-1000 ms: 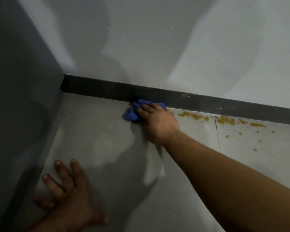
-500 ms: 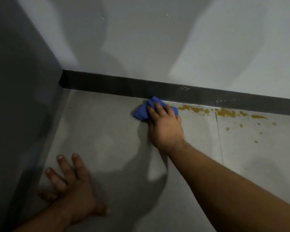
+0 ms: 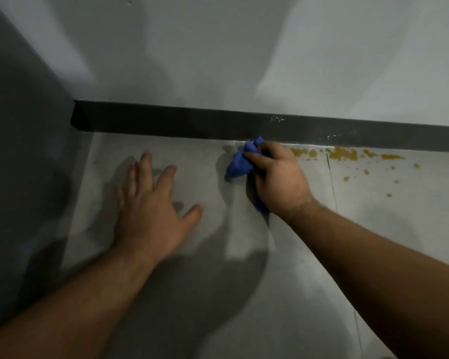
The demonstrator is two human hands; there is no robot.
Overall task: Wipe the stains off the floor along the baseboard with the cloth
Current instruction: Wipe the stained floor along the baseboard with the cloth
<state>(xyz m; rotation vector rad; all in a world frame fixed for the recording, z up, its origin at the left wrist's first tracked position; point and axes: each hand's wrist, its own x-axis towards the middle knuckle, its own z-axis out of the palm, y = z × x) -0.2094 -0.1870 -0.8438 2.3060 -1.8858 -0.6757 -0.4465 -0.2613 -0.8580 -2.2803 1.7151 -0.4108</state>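
Observation:
My right hand (image 3: 278, 180) presses a crumpled blue cloth (image 3: 240, 161) onto the grey floor (image 3: 192, 268), right against the dark baseboard (image 3: 166, 123). Part of the cloth is hidden under my palm. Yellow-brown stains (image 3: 342, 154) run along the baseboard just to the right of that hand, with small scattered spots (image 3: 366, 172) further out. My left hand (image 3: 151, 206) lies flat on the floor with spread fingers, left of the cloth and holding nothing.
A dark grey wall (image 3: 16, 151) closes the corner on the left. A pale wall (image 3: 218, 60) rises above the baseboard. A thin tile joint (image 3: 332, 182) crosses the floor right of my right hand.
My left hand has moved forward and right, closer to the cloth. My right hand with the cloth has shifted right along the baseboard toward the stains. The view has drawn closer.

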